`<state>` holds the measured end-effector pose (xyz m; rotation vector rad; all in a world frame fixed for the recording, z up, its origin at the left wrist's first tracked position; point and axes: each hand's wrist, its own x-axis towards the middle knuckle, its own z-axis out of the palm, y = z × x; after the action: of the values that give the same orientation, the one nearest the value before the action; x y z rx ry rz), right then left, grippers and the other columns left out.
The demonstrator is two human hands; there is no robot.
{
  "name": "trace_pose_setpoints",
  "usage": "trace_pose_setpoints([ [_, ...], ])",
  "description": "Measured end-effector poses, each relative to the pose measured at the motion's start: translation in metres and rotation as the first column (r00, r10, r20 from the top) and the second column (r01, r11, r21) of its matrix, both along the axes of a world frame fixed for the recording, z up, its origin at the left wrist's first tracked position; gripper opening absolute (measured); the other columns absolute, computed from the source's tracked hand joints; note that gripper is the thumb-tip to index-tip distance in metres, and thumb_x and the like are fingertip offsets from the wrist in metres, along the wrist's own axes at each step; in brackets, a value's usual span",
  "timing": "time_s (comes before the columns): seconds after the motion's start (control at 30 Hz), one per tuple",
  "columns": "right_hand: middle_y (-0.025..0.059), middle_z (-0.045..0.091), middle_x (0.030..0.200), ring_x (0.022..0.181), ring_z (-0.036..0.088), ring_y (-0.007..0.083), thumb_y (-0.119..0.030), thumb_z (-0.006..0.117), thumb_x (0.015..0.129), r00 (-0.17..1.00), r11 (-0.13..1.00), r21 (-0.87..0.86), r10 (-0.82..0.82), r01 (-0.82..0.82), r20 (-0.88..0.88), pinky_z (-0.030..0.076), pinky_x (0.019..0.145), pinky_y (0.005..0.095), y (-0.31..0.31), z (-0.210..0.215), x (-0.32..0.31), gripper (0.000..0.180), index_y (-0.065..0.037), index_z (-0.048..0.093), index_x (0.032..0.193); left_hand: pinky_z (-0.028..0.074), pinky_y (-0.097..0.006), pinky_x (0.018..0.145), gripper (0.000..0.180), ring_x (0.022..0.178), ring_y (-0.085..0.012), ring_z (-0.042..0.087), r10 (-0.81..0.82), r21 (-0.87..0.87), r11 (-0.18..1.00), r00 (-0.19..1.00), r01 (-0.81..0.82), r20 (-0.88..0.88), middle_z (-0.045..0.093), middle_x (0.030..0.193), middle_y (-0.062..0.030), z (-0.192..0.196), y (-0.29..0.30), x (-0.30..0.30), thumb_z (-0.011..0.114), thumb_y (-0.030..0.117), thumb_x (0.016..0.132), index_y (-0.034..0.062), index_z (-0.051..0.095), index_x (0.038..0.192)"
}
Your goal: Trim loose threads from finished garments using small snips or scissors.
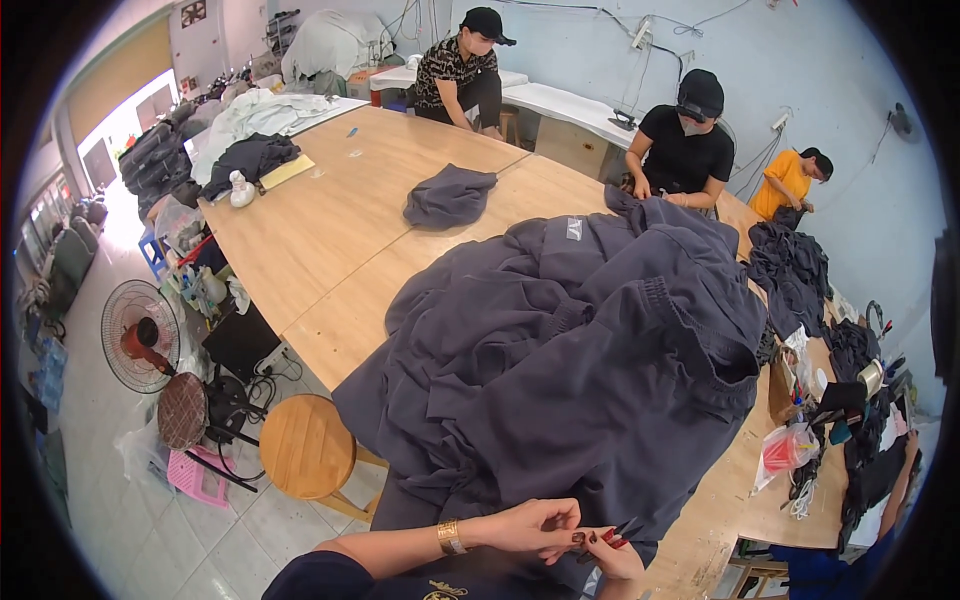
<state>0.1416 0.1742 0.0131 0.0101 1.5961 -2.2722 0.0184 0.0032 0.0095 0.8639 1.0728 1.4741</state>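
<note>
Dark grey garments (560, 400) heaped on desk (330, 190), just beyond the hands; gathered waistband (690, 350) ahead and to the right. Hands together — left hand (543, 527), fingertips pinched, cannot tell on what; right hand (620, 562) closed round red-handled snips (615, 538). Markings: pale patch (575, 229) on cloth, well ahead of hands; gold emblem (441, 591) on dark shirt, left of them — both too small to read.

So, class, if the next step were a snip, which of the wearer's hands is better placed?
Probably the right hand: it holds what look like red-handled snips. The left hand, its fingers curled close by, shows no tool.
</note>
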Motion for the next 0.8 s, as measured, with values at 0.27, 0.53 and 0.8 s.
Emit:
trace_pose_setpoints([
  [0.27,0.0108,0.066,0.103,0.097,0.058,0.0159,-0.021,0.042,0.099,0.994,0.996,0.054,-0.073,0.068,0.085,0.041,0.089,0.0258,0.006,-0.015,0.010,0.035,0.007,0.058,0.113,0.037,-0.020,0.054,0.025,0.057,-0.0044,0.051,-0.016,-0.028,0.999,0.999,0.015,-0.032,0.055,0.062,0.0009,-0.002,0.001,0.001,0.055,0.022,0.094,0.0059,0.042,0.081],
  [0.53,0.0127,0.067,0.095,0.086,0.062,0.0169,-0.014,0.051,0.093,0.968,0.977,0.024,-0.214,0.212,0.132,0.045,0.077,0.0257,0.004,-0.020,0.010,0.028,0.007,0.062,0.107,0.037,-0.020,0.053,0.028,0.055,-0.0053,0.051,0.013,-0.029,0.999,0.997,-0.015,-0.078,0.052,0.057,0.0012,0.000,0.002,0.002,0.056,0.026,0.094,0.0063,0.042,0.079],
  [0.8,0.0243,0.064,0.102,0.095,0.062,0.0332,-0.029,0.042,0.097,1.000,1.000,-0.028,0.000,-0.001,-0.008,0.046,0.089,0.0370,0.005,-0.006,-0.001,0.047,0.014,0.057,0.107,0.040,-0.022,0.062,0.020,0.063,-0.0068,0.053,0.087,-0.061,0.994,0.996,-0.088,-0.015,0.057,0.068,-0.0006,-0.005,0.003,0.002,0.048,0.022,0.097,0.0033,0.048,0.091],
])
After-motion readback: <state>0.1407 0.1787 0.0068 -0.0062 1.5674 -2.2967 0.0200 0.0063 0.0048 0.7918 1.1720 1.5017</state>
